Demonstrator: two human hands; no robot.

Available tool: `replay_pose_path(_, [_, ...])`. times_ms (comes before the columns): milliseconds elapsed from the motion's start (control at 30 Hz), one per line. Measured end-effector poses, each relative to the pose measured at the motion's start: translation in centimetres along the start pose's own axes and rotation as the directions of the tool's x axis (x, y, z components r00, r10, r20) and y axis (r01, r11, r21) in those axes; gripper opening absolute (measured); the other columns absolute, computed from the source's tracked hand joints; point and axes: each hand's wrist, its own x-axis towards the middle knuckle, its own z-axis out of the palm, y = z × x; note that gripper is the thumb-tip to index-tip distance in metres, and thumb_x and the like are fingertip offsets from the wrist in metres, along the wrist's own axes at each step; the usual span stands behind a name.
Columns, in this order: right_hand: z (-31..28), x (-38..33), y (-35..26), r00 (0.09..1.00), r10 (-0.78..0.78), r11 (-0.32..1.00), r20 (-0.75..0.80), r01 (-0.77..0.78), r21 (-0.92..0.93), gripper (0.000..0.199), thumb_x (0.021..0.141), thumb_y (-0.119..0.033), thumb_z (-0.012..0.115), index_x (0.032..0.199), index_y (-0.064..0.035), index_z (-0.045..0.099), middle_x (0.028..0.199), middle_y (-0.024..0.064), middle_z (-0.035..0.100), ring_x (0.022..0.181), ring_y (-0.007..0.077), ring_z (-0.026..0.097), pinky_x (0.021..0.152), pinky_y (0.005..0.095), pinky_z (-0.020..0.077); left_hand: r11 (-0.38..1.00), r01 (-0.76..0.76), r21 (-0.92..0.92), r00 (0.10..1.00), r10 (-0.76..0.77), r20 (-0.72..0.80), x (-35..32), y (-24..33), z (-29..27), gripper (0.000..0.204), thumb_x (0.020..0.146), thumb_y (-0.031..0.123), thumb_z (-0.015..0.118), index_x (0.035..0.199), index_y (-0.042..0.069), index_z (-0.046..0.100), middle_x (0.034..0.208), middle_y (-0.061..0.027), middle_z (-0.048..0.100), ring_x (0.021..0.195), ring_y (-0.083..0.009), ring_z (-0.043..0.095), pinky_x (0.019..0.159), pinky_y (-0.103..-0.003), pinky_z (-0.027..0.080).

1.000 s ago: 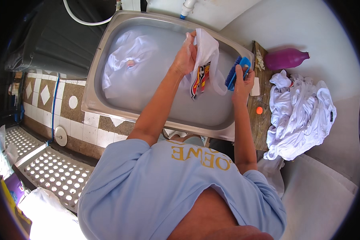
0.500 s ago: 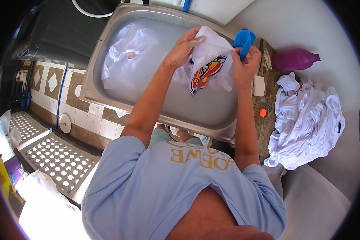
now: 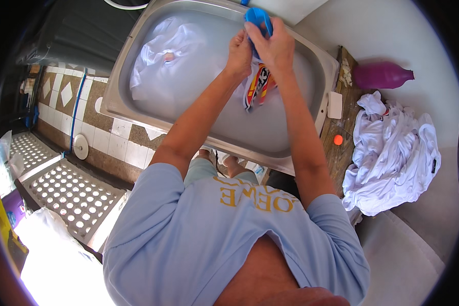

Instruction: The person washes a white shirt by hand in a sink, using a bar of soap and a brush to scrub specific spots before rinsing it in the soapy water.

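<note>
My hands are close together over the far side of a steel sink basin (image 3: 252, 152) of cloudy water. My left hand (image 3: 239, 53) is closed on a white garment with a red, yellow and black print (image 3: 260, 81), which hangs down into the water. In my right hand (image 3: 277, 48) is a blue plastic scrub brush (image 3: 259, 19), held against the cloth beside my left fingers. Its bristles are hidden. Another white garment (image 3: 160, 56) lies partly under water in the left of the basin.
On the right, a wooden board (image 3: 339, 160) carries a pale soap bar (image 3: 334, 105) and an orange cap (image 3: 338, 139). Beyond it are a purple plastic container (image 3: 382, 75) and heaped white clothes (image 3: 392, 153). A perforated grey rack (image 3: 74, 199) stands at lower left.
My right hand has moved left with the blue brush, from the basin's right edge to beside my left hand. The printed cloth, stretched between both hands before, now hangs bunched below them.
</note>
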Motion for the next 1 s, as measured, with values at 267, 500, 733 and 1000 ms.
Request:
replay_pose_path(267, [0.5,-3.0,2.1,0.983,0.180,0.977,-0.049,-0.172,0.123,0.047,0.072,-0.043,0.072,0.082,0.0007,0.057,0.074,0.0122,0.063,0.065,0.0230,0.060,0.064,0.0332,0.0485,1.000,-0.004,0.016,1.000,0.004,-0.003,-1.4,-1.1,-0.5,0.017,0.097,0.024,0.047,0.090,0.009,0.052,0.081,-0.0017,0.060,0.071,-0.0096,0.057,0.062,-0.026,0.050])
replay_pose_path(500, [1.2,-3.0,1.4,0.969,0.248,0.968,0.021,-0.248,0.026,0.045,0.073,-0.041,0.072,0.079,0.0012,0.058,0.071,0.0106,0.061,0.064,0.0189,0.056,0.064,0.0315,0.0467,0.999,-0.025,0.044,1.000,0.026,-0.015,-0.4,-1.0,-2.0,0.019,0.098,0.025,0.046,0.089,0.009,0.049,0.079,-0.0012,0.056,0.065,-0.0087,0.054,0.056,-0.026,0.049])
replay_pose_path(733, [0.9,-1.5,1.9,0.983,0.178,0.983,-0.036,-0.176,0.053,0.046,0.073,-0.043,0.070,0.077,-0.0001,0.055,0.065,0.0112,0.058,0.060,0.0227,0.056,0.059,0.0344,0.0461,0.999,-0.014,-0.043,0.997,0.011,-0.074,-0.9,-2.1,-0.6,0.015,0.098,0.022,0.042,0.094,0.008,0.046,0.077,-0.0022,0.057,0.063,-0.0109,0.055,0.055,-0.028,0.051])
replay_pose_path(1000, [1.0,-7.2,1.9,0.941,0.323,0.934,0.097,-0.334,0.126,0.048,0.072,-0.044,0.070,0.080,0.0004,0.054,0.068,0.0132,0.060,0.060,0.0233,0.056,0.059,0.0350,0.0460,0.998,0.061,0.004,0.997,-0.060,-0.057,0.2,-0.7,-2.9,0.010,0.097,0.019,0.044,0.092,0.010,0.045,0.079,-0.0035,0.055,0.063,-0.0120,0.054,0.053,-0.028,0.050])
